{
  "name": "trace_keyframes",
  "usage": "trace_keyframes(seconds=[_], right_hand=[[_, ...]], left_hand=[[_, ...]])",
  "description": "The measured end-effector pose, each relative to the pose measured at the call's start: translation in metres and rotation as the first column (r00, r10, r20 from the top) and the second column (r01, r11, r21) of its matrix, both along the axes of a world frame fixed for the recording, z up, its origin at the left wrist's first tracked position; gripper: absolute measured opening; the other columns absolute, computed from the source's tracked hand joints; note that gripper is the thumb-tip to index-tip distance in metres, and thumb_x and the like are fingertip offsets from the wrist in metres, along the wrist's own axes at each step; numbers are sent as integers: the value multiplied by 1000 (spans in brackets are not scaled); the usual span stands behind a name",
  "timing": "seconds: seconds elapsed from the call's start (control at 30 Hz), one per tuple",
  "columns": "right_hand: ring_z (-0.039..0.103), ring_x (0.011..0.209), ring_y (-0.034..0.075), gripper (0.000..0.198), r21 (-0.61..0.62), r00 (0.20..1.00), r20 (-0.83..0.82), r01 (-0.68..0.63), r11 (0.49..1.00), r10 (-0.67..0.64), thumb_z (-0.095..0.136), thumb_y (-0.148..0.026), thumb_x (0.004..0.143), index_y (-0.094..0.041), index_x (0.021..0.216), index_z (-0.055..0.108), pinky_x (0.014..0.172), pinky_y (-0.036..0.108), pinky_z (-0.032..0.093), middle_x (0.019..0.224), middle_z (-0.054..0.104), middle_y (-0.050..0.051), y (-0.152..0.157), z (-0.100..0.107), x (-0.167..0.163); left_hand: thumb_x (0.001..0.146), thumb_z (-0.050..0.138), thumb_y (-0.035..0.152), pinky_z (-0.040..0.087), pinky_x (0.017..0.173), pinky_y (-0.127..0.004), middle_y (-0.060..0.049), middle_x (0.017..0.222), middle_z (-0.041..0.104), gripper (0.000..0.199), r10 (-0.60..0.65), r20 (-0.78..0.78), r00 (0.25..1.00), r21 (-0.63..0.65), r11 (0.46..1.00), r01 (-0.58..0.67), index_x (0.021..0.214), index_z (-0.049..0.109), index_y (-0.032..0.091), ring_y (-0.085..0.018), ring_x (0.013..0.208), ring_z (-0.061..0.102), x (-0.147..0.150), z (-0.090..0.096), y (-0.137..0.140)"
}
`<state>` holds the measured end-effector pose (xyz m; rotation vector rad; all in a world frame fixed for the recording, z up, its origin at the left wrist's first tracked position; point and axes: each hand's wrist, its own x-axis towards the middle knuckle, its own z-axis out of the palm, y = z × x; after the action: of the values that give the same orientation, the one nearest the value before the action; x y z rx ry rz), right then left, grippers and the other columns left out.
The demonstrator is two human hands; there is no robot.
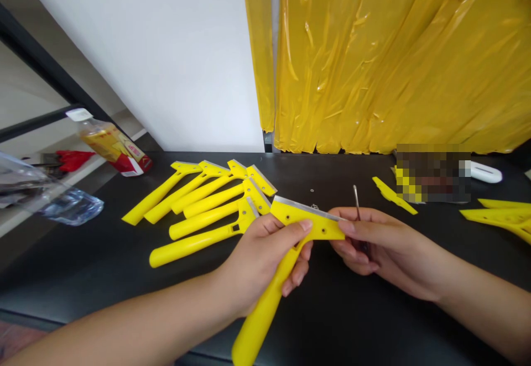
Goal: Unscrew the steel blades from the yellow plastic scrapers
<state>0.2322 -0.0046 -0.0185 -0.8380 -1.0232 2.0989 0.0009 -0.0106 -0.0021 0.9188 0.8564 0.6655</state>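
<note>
My left hand [253, 263] is closed around a yellow scraper [269, 299], its thumb pressed on the wide head and the handle pointing down toward me. A metal blade [307, 209] runs along the head's far edge, and two small holes show in the yellow plastic. The thumb and fingers of my right hand [388, 239] pinch the head's right corner. That same hand keeps a slim screwdriver [357, 197] tucked in its fingers, shaft upward; its lower part is mostly hidden. Tiny metal fasteners [315, 207] lie just behind the blade.
Several yellow scrapers [207, 203] lie fanned out at left on the black table [124, 294]. A drink bottle [112, 142] and a clear plastic bottle [68, 205] are farther left. Loose yellow parts [394, 194], a white object [486, 172] and more yellow pieces [498, 217] lie at right.
</note>
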Motion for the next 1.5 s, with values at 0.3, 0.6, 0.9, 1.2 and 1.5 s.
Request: trace_keyframes(seconds=[0.3, 0.6, 0.9, 1.2, 1.5], right_hand=[[32, 56, 7, 36, -71, 996, -65, -72, 995, 67, 65, -48, 105, -18, 87, 61, 49, 23, 20, 69, 51, -2, 5, -2, 3], [30, 54, 5, 16, -76, 994, -82, -75, 994, 68, 73, -32, 99, -17, 99, 67, 48, 20, 20, 69, 52, -4, 2, -7, -1], [31, 54, 5, 23, -51, 997, -66, -37, 998, 34, 75, -37, 99, -18, 91, 65, 48, 20, 20, 69, 52, -4, -8, -5, -11], [35, 60, 7, 16, -94, 987, -154, -63, 994, 48, 71, -34, 101, -19, 98, 69, 49, 20, 22, 75, 52, -2, -6, -4, -6], [33, 58, 6, 16, -105, 996, -77, 27, 994, -35, 76, -33, 98, -21, 94, 67, 49, 20, 20, 73, 51, -4, -10, -5, -12]], left_hand=[[105, 61, 49, 30, 38, -16, 0, 47, 55, 45, -2, -1, 1000, -1, 1000, 2, 72, 63, 17, -6, 35, 41, -1, 1, -1], [105, 60, 50, 29, 38, -16, -1, 48, 56, 47, -78, 105, 991, -22, 996, 81, 73, 65, 16, -6, 35, 40, -2, -2, 0], [105, 61, 48, 31, 36, -16, -1, 48, 55, 46, -94, 150, 984, -55, 993, 104, 72, 65, 16, -7, 35, 40, 0, -4, -3], [105, 62, 44, 31, 35, -16, -1, 47, 56, 44, -73, 186, 980, -75, 993, 89, 72, 66, 16, -7, 33, 40, 1, -4, 0], [105, 62, 47, 31, 36, -16, -1, 48, 56, 45, -76, 160, 984, -63, 994, 87, 72, 66, 16, -7, 34, 41, 1, -5, -1]])
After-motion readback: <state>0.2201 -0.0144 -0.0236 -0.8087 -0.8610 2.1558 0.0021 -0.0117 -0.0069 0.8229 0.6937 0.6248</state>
